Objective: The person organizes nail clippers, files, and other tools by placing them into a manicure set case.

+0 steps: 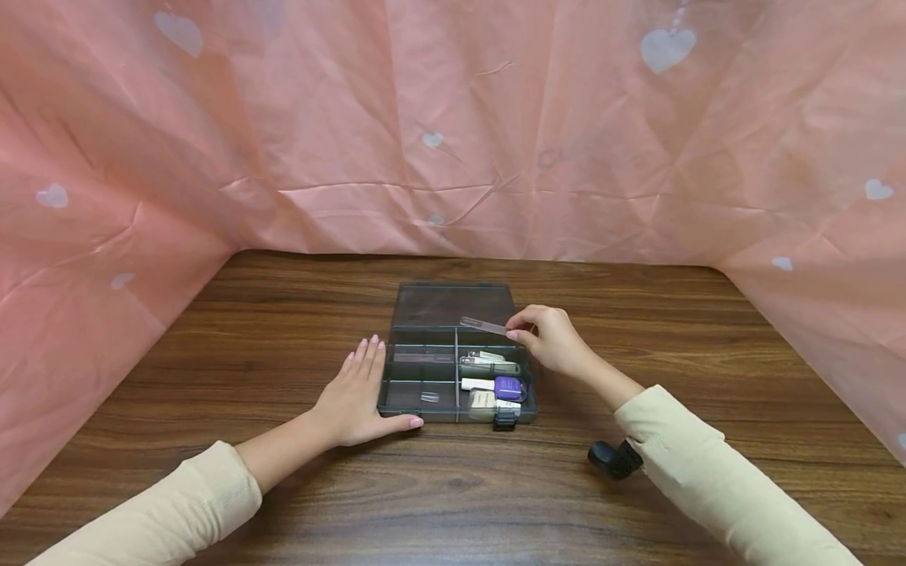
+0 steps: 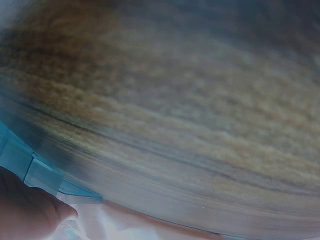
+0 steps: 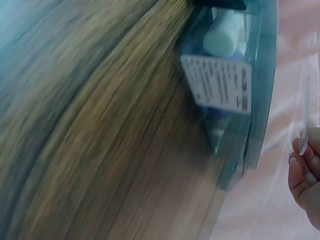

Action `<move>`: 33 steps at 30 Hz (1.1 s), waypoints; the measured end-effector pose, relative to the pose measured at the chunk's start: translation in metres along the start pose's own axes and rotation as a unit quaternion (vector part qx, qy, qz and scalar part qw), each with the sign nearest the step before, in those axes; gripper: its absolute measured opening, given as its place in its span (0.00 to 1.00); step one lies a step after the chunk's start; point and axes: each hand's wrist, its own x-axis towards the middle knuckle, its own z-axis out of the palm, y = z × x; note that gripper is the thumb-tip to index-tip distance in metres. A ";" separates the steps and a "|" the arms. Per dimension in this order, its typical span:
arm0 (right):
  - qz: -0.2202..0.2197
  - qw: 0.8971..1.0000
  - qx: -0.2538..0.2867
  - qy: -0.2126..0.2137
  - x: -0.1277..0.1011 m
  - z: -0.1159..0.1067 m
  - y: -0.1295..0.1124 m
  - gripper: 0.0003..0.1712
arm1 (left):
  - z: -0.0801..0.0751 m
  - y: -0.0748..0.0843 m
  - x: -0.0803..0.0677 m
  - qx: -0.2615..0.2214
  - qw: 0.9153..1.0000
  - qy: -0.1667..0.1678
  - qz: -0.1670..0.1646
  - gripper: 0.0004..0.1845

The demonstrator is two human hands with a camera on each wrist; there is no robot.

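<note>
My right hand [image 1: 555, 342] pinches one end of a thin, flat, see-through greyish strip [image 1: 484, 325] between thumb and fingers, above the right back part of a dark translucent divided box [image 1: 432, 417]. In the right wrist view the strip [image 3: 307, 107] stands nearly edge-on. My left hand [image 1: 357, 397] lies with straight fingers along the box's left side, its thumb at the front edge. Inside the box, a similar strip [image 1: 418, 358] lies in a left compartment. A small clear piece [image 1: 429, 397] sits in front of it. A purple item [image 1: 509, 387] lies front right.
The box's lid [image 1: 453, 303] is folded back behind it; a black latch [image 1: 504, 422] hangs at the front. White and pale packets [image 1: 483, 399] fill the right compartments. A black device [image 1: 614, 460] is by the right sleeve. Pink heart-print cloth [image 1: 453, 157] encloses the wooden table [image 1: 453, 495].
</note>
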 end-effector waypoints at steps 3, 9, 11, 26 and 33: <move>-0.012 1.000 0.002 -0.007 0.004 0.006 -0.006 0.03 | -0.001 0.001 0.000 -0.001 1.000 0.000 0.001 0.63; -0.029 0.999 0.008 -0.026 0.011 0.017 -0.017 0.03 | -0.001 0.001 -0.001 -0.003 1.000 0.006 0.003 0.63; -0.035 0.999 0.008 -0.031 0.013 0.021 -0.020 0.03 | 0.000 0.001 0.000 -0.003 1.000 0.006 0.001 0.63; -0.065 0.995 0.004 -0.078 0.030 0.050 -0.041 0.05 | -0.002 0.001 -0.001 -0.006 1.000 0.004 0.001 0.64; -0.069 0.992 -0.030 -0.102 0.035 0.060 -0.045 0.05 | -0.002 0.000 0.000 -0.004 1.000 0.000 0.002 0.64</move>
